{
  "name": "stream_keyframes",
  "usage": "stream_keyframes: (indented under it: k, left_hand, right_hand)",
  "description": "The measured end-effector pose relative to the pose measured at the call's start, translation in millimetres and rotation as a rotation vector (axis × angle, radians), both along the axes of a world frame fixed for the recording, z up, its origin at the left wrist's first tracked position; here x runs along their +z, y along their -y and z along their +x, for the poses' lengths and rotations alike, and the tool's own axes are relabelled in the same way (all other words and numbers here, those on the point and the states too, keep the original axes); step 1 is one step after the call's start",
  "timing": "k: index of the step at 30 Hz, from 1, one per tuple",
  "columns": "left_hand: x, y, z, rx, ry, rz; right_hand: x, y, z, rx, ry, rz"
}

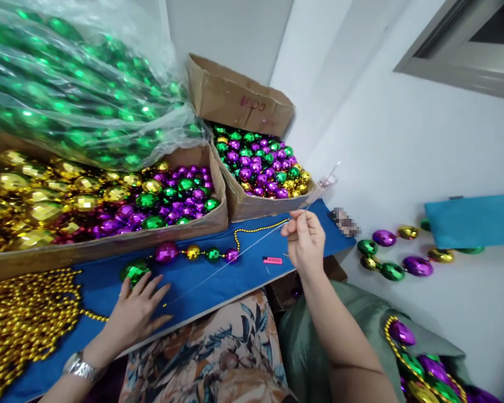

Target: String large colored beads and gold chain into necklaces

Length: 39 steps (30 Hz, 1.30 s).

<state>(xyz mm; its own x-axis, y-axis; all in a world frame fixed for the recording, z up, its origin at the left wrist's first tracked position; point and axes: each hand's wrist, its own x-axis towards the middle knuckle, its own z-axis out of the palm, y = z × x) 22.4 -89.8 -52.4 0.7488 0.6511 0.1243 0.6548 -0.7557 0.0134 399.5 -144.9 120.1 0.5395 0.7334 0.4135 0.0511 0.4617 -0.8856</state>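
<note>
Shows a left hand [140,305] spread wide, palm down, with fingertips at a large green bead [135,271]; hard to tell whether touching or just above. Shows a right hand [306,240] pinching a thin white thread [256,242] between thumb and fingers, drawn straight down to beside the left fingers. Includes, between both sets of fingers, a row of shiny beads [193,252] on blue cloth [210,296], joined to a gold bead chain [260,228] reaching the right fingers. Likely to feel light, limp overall, slick and apt to roll. Best held by thread near the pinch, or cupped beneath the spread fingers.
</note>
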Motion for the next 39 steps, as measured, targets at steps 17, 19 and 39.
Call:
stream_keyframes:
  k: [17,19,39]
  left_hand:
    - [30.4,60.5,72.3,-0.108,0.45,-0.371]
    - [38.4,49.3,74.7,-0.012,0.596,-0.425]
    - [44.9,-2.5,155.0,-0.161,0.916,-1.52]
  right_hand:
    - [-25.6,19.5,-47.3,0.249,0.068,-0.195]
    - [-27.0,19.8,-54.6,0.286,0.126,-0.25]
    - [-28.7,-4.5,-68.9,0.473,0.134,-0.263]
